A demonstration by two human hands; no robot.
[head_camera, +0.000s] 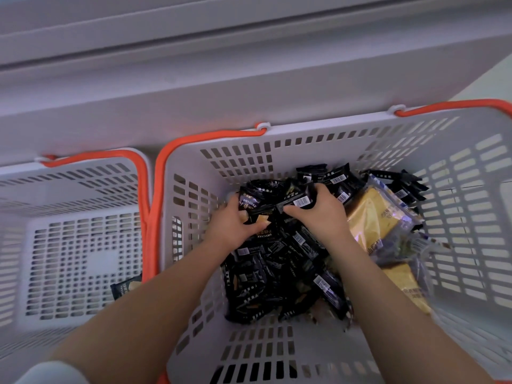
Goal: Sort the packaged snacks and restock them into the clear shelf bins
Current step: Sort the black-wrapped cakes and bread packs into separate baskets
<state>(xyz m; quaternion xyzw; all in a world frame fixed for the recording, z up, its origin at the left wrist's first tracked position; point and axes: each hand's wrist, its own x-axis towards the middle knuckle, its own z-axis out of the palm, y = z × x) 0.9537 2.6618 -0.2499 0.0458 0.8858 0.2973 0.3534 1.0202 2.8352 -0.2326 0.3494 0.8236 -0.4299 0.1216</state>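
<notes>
A white slotted basket [457, 217] with orange handles holds a heap of black snack packets [277, 275] and, on its right side, clear-wrapped yellow cakes [371, 217]. Both my hands reach into it at the far end of the heap. My left hand [232, 224] grips a bunch of black packets [250, 202] labelled DRYCAKE. My right hand [321, 210] curls its fingers over another cluster of black packets [297, 199] right beside the left one. The two bunches touch each other.
A second white basket [69, 195] with orange handles stands to the left, holding one black packet [126, 288] at its near right corner. A pale grey cabinet face [221, 79] rises behind both baskets. Light floor [496, 79] shows at the far right.
</notes>
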